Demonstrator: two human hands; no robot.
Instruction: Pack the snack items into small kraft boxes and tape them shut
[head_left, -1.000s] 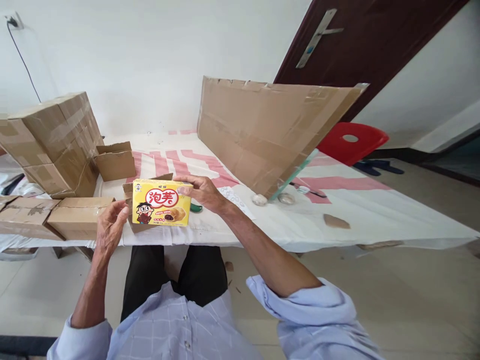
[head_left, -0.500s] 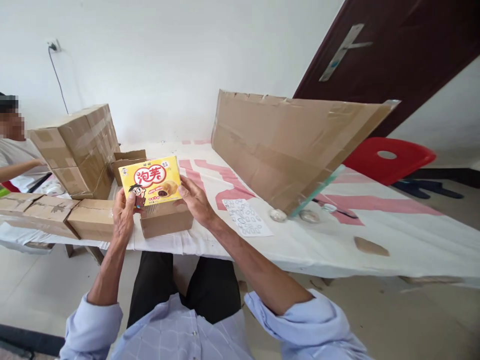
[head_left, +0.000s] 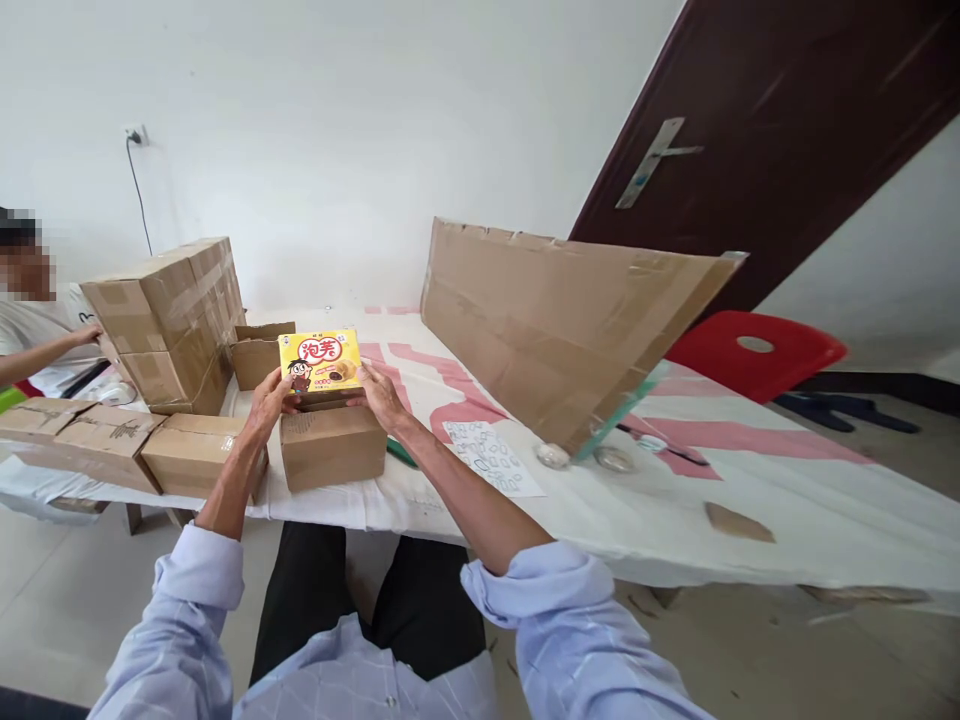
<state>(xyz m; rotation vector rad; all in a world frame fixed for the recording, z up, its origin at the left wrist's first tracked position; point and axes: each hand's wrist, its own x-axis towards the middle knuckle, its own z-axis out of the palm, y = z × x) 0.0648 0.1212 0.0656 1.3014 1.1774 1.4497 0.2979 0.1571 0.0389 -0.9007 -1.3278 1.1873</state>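
Note:
A yellow snack box (head_left: 321,362) with red lettering and a cartoon figure is held up between both hands, its printed face tilted toward me. My left hand (head_left: 268,400) grips its lower left corner. At the lower right corner, my right hand (head_left: 381,396) is closed on the same box. Just below and in front of it stands a small brown carton (head_left: 334,450) at the table's near edge; the snack box hides part of its top. Behind on the left is another brown carton (head_left: 255,365) with a raised flap.
Closed cartons (head_left: 191,455) line the near left edge, with stacked cartons (head_left: 169,330) behind. A person (head_left: 45,330) at far left touches the stack. A large cardboard sheet (head_left: 555,320) leans on the right. A printed paper (head_left: 491,460), tape rolls (head_left: 553,455) and a cardboard scrap (head_left: 739,522) lie nearby.
Both hands have moved the snack box away from me, and it looks smaller. A green object now shows beside the small carton. My view has tilted up slightly.

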